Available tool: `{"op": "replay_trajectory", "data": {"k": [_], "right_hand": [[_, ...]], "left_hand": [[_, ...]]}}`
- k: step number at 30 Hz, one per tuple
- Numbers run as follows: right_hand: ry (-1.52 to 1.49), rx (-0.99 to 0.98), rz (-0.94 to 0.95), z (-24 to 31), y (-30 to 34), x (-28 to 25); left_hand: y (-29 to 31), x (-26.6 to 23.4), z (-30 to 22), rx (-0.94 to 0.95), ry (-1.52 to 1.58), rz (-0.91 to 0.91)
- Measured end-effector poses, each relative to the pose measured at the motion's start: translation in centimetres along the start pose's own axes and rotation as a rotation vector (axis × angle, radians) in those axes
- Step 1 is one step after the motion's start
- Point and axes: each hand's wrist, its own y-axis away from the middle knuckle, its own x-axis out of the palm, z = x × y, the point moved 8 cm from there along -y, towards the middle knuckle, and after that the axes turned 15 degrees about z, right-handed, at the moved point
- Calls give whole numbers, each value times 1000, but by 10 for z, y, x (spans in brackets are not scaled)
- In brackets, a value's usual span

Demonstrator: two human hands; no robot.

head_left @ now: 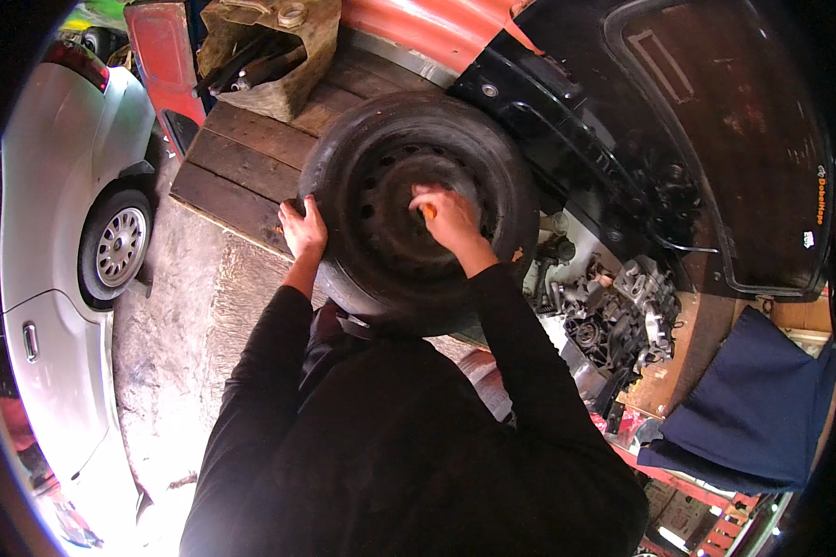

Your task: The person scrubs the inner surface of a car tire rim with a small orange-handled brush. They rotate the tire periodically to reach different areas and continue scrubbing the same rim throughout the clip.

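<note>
The wheel (392, 215) lay on the plank bench (243, 144). The person's left hand (305, 228) rested loosely open against the wheel's left edge; over its centre, the right hand (450, 219) curled around something orange (427, 212), mostly hidden, perhaps a handle.

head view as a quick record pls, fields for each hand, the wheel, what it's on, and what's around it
left hand: at the left edge of the tyre
right hand: closed around a small orange object, mostly hidden, over the rim
wheel: black tyre, dark rim with holes, lying on its side
support: wooden planks
behind: cut-open container
left side: silver car
right side: greasy metal parts, dark blue cloth
</note>
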Motion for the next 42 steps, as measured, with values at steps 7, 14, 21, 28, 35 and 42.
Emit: {"op": "replay_trajectory", "data": {"k": [7, 14, 21, 28, 35, 42], "right_hand": [[-347, 96, 220, 17, -9, -18], [-494, 206, 209, 7, -2, -2], [-555, 241, -121, -14, 36, 6], [-687, 251, -341, -31, 60, 7], [-703, 349, -267, -13, 68, 30], [-508, 335, -471, -25, 65, 3]], "left_hand": [[2, -8, 1, -3, -32, -8], [3, -8, -3, -14, -16, -19], [2, -1, -2, 0, 28, 11], [0, -3, 1, 11, 25, 7], [2, -4, 0, -30, 21, 19], [1, -7, 1, -28, 19, 22]]}}
